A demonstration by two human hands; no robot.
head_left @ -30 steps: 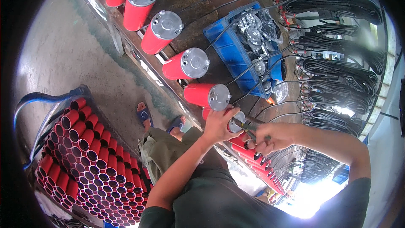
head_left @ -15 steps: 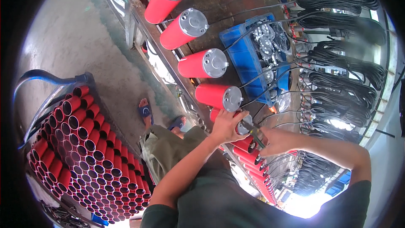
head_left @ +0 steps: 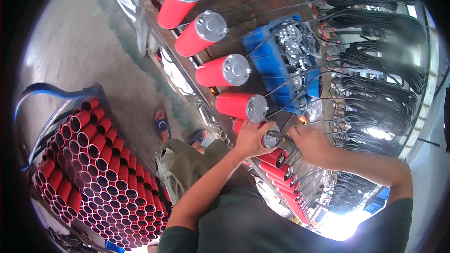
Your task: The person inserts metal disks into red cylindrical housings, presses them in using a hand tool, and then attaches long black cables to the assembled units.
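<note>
My left hand [head_left: 253, 139] is wrapped over a red cylinder [head_left: 238, 125] and steadies it on the bench. The silver metal end cap [head_left: 270, 138] of that cylinder shows past my fingers. My right hand [head_left: 309, 144] is closed at the far side of the cap. From it a dark hand tool with a yellowish part, seemingly pliers [head_left: 279, 136], reaches to the cap's face. My right fingers partly hide the tool's handles. Close by lies another capped red cylinder [head_left: 241, 106], with a black cable near its cap.
More capped cylinders [head_left: 222, 70] line the bench edge, both ways. A blue bin [head_left: 265, 61] holds silver caps and a plastic bag. Coiled black cables [head_left: 375, 61] hang along the right. Open red tubes [head_left: 108, 173] are stacked at left on a cart with a blue handle [head_left: 51, 89].
My right hand has turned and moved up, and the tool has swung from slanting downward to nearly level at the cap. My left hand keeps its hold on the cylinder.
</note>
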